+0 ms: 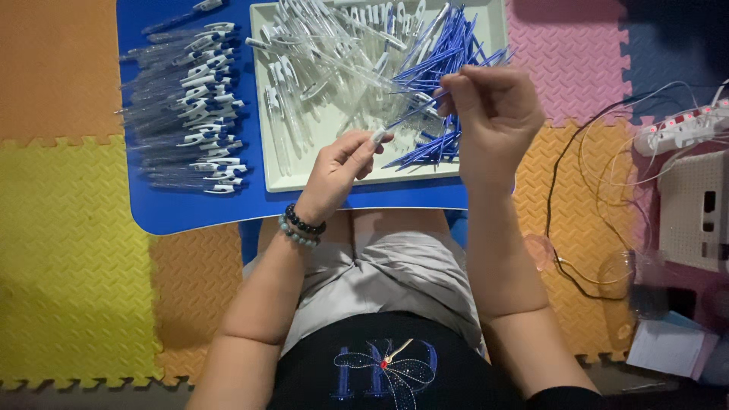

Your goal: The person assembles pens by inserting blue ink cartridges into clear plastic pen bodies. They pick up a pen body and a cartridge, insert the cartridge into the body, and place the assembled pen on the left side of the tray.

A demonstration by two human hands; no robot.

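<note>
A clear pen barrel (377, 137) is pinched in the left hand (339, 168), its open end tilted toward the right hand (490, 114). There a blue refill (414, 112) is gripped by the fingertips and aimed at the barrel, above the white tray (304, 179) of loose parts. Finished pens (199, 106) are laid in a row on the blue tabletop (190, 209), apart from the parts.

Slanted blue refill (414, 111) entering clear barrel (377, 137)

I see a floor of interlocking foam mats (68, 250) in yellow, orange, pink and dark blue. A low blue plastic table (190, 209) stands on it. At right lie a white power strip (683, 129), tangled thin cables (585, 190) and a white perforated box (695, 209).
</note>
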